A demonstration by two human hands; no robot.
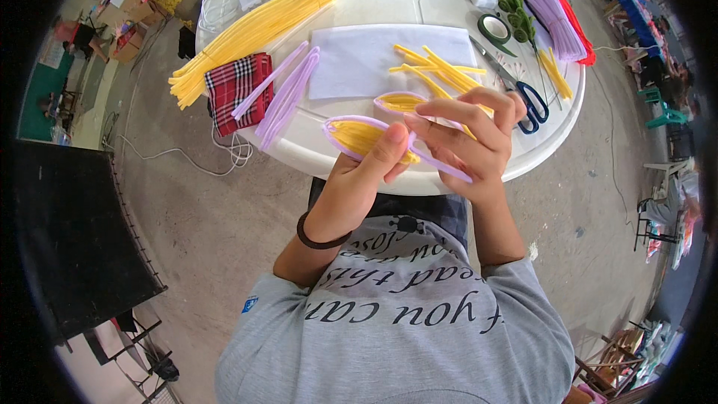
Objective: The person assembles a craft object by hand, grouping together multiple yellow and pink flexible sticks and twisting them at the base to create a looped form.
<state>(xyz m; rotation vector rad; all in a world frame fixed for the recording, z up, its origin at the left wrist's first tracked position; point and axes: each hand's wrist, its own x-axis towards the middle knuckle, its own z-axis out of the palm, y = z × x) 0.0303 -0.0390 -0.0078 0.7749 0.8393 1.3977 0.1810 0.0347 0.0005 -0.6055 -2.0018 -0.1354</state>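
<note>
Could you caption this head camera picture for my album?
Both hands pinch a lilac-and-yellow pipe-cleaner petal over a white table.

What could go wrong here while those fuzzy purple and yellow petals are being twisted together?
The petal in the left hand is held only by thumb and fingertips beyond the table edge, so it could slip and fall to the floor. The right hand pinches the purple stem; a hard twist might bend the loop out of shape. The scissors lie open-bladed close to the right hand, so a careless reach might catch them.

Both hands together, fingers pinched
</note>
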